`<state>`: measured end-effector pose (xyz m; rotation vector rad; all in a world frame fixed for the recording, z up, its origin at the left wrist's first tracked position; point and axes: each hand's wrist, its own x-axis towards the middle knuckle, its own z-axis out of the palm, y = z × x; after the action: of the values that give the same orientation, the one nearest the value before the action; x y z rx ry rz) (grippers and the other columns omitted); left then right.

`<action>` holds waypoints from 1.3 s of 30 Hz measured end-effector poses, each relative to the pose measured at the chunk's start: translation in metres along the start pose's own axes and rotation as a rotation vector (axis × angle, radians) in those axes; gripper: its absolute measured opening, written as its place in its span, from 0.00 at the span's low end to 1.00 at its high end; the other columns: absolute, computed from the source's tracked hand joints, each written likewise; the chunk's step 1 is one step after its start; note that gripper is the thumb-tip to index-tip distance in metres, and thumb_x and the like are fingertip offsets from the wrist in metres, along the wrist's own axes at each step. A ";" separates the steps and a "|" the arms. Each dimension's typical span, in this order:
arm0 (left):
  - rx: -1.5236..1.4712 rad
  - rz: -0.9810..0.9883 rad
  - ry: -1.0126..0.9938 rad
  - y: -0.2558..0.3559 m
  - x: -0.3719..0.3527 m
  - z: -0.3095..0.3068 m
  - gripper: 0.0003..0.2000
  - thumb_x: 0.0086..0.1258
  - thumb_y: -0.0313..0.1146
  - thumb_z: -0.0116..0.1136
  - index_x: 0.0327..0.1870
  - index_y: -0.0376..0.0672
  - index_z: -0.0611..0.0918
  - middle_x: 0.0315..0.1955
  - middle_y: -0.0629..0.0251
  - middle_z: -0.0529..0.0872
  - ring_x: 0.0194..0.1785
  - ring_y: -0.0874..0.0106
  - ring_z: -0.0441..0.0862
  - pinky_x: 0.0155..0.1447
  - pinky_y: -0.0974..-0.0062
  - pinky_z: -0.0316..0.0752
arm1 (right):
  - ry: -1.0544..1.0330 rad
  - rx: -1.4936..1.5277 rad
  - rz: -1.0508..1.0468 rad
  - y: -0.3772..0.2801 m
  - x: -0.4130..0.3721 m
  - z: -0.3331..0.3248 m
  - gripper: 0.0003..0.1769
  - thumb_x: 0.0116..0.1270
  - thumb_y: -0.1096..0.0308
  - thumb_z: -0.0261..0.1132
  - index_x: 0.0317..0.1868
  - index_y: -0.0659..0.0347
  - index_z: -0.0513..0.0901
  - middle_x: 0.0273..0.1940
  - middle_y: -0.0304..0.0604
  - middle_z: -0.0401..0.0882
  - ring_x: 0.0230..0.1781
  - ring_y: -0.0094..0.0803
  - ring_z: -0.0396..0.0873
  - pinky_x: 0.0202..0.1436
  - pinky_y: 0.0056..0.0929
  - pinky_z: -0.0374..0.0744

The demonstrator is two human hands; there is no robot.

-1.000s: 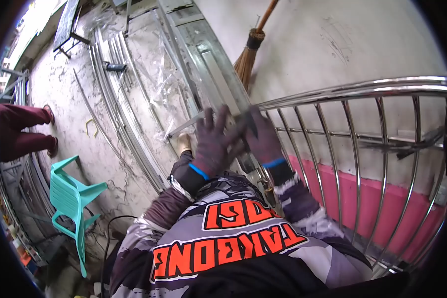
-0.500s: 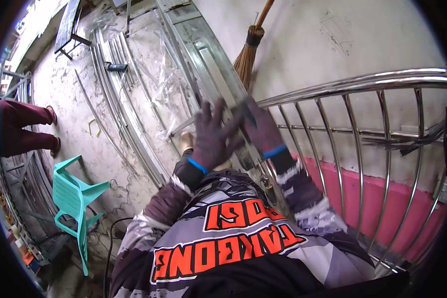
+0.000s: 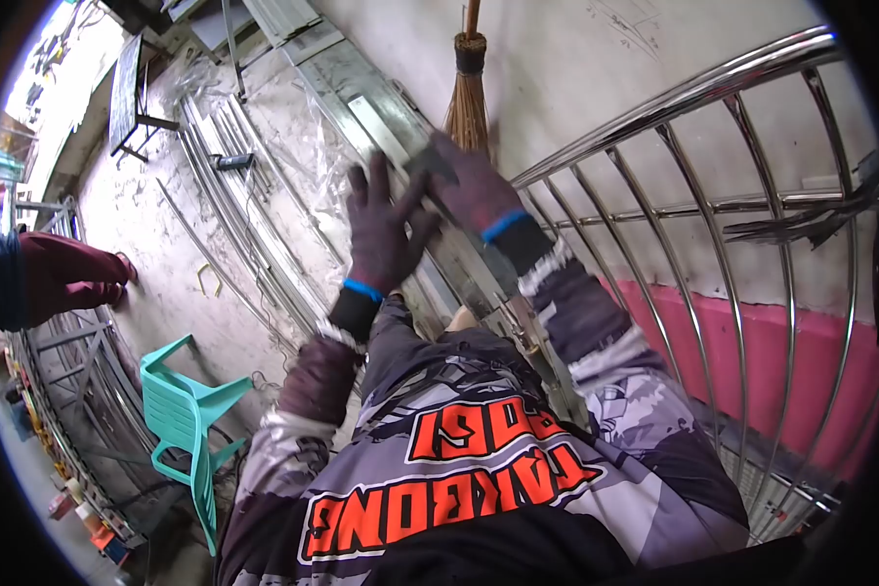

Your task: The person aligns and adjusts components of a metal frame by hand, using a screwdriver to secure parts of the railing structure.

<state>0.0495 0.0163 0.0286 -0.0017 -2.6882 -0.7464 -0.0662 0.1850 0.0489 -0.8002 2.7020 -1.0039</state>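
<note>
Head view shows the left hand (image 3: 386, 225) open, gloved fingers spread wide and its thumb toward the right hand (image 3: 479, 190). That one is closed on a dark flat piece (image 3: 437, 164), its grip partly blurred. Both hands are left of the shiny railing (image 3: 676, 164), the right one just beside its nearer end; the dark piece lies between that end and the left hand. A long metal panel (image 3: 334, 76) stretches away on the railing's left, beneath the hands in the view.

Handling the piece well would seem to call for a firm, even pinch, with the wrist loose, the spread left fingers clear of its edge, and the right elbow free of the railing's bars.

The piece looks dark grey, thin and dull, with no shine like the railing's; whether it is cloth, pad or something stiffer cannot be told.
</note>
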 end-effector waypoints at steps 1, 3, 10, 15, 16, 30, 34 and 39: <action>-0.047 0.006 -0.036 0.015 -0.018 0.000 0.32 0.75 0.50 0.70 0.81 0.63 0.78 0.88 0.37 0.55 0.85 0.22 0.52 0.81 0.31 0.59 | -0.003 0.039 -0.026 0.004 -0.027 -0.004 0.38 0.74 0.55 0.71 0.81 0.49 0.71 0.59 0.68 0.83 0.58 0.68 0.84 0.61 0.59 0.85; -0.126 0.034 -0.071 0.043 -0.058 0.005 0.33 0.75 0.50 0.70 0.82 0.62 0.77 0.89 0.37 0.53 0.87 0.23 0.48 0.83 0.30 0.56 | -0.068 0.062 0.023 0.004 -0.081 -0.022 0.40 0.73 0.57 0.72 0.83 0.49 0.69 0.61 0.68 0.81 0.60 0.66 0.84 0.61 0.58 0.85; 0.021 -0.049 0.033 0.008 -0.024 0.007 0.27 0.75 0.48 0.70 0.76 0.70 0.84 0.89 0.41 0.53 0.88 0.26 0.47 0.80 0.26 0.56 | 0.040 -0.027 -0.001 -0.006 -0.036 -0.002 0.37 0.74 0.55 0.71 0.81 0.45 0.72 0.61 0.67 0.80 0.58 0.66 0.85 0.58 0.58 0.87; 0.152 -0.059 0.084 -0.033 0.025 -0.010 0.24 0.78 0.49 0.67 0.74 0.67 0.85 0.88 0.41 0.58 0.87 0.25 0.49 0.83 0.33 0.57 | -0.007 -0.024 -0.099 -0.028 0.038 0.000 0.25 0.76 0.52 0.68 0.70 0.44 0.82 0.61 0.64 0.80 0.56 0.65 0.86 0.60 0.56 0.86; 0.136 -0.044 0.078 -0.029 0.019 -0.009 0.24 0.78 0.49 0.67 0.75 0.67 0.85 0.88 0.41 0.57 0.87 0.25 0.49 0.83 0.33 0.57 | -0.033 -0.019 -0.185 -0.028 0.039 -0.002 0.22 0.76 0.52 0.68 0.67 0.43 0.84 0.62 0.63 0.80 0.56 0.65 0.86 0.61 0.55 0.86; -0.066 -0.046 0.065 -0.002 -0.023 -0.003 0.28 0.73 0.42 0.74 0.75 0.65 0.85 0.89 0.42 0.56 0.89 0.27 0.47 0.84 0.34 0.58 | -0.071 -0.149 -0.215 -0.024 -0.023 -0.010 0.23 0.78 0.61 0.66 0.72 0.41 0.85 0.64 0.59 0.82 0.63 0.60 0.83 0.67 0.53 0.84; 0.068 -0.026 0.164 -0.087 0.052 -0.005 0.26 0.76 0.45 0.70 0.75 0.65 0.85 0.86 0.40 0.62 0.86 0.25 0.54 0.83 0.34 0.60 | -0.161 -0.066 -0.102 -0.065 0.086 0.008 0.21 0.82 0.59 0.61 0.72 0.44 0.84 0.66 0.52 0.86 0.67 0.57 0.80 0.70 0.52 0.82; 0.192 0.021 0.131 -0.104 0.082 -0.026 0.25 0.78 0.50 0.67 0.74 0.61 0.85 0.85 0.41 0.65 0.84 0.25 0.57 0.80 0.36 0.63 | 0.020 -0.097 -0.220 -0.040 0.126 0.044 0.20 0.82 0.52 0.61 0.69 0.38 0.84 0.61 0.60 0.84 0.60 0.63 0.84 0.60 0.58 0.85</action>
<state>-0.0289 -0.0939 0.0243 0.0643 -2.6184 -0.4626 -0.1421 0.0681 0.0462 -1.1321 2.7424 -0.9316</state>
